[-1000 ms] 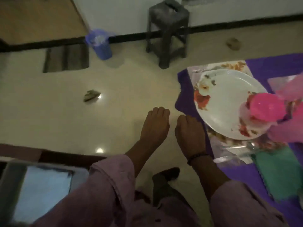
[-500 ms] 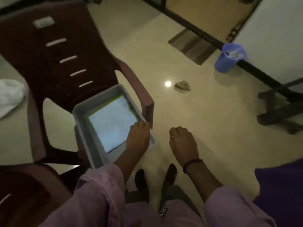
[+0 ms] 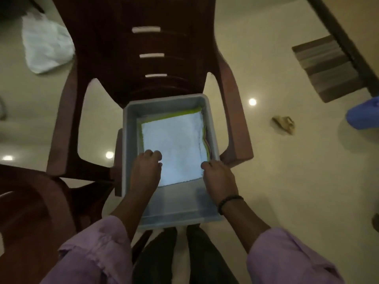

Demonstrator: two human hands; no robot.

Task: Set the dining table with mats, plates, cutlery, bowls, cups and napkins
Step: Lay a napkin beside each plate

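A grey plastic tub (image 3: 131, 144) stands on the seat of a brown plastic chair (image 3: 164, 48). In it lies a stack of folded napkins, a white napkin (image 3: 176, 144) on top and green and other coloured edges (image 3: 206, 144) showing beneath. My left hand (image 3: 146, 173) lies on the white napkin's near left corner with its fingers curled down onto it. At the napkin's near right edge, beside the tub wall, my right hand (image 3: 220, 181) curls its fingers over the cloth. The dining table is out of view.
A second brown chair (image 3: 30, 212) stands at the lower left. On the tiled floor are a white cloth (image 3: 47, 46) at the upper left, a striped doormat (image 3: 328, 66), a blue bin (image 3: 363, 115) at the right edge, and a small scrap (image 3: 284, 124).
My view has swung away from the set table with its plate and pink cup to the chair. Both hands have moved forward into the tub and onto the white napkin.
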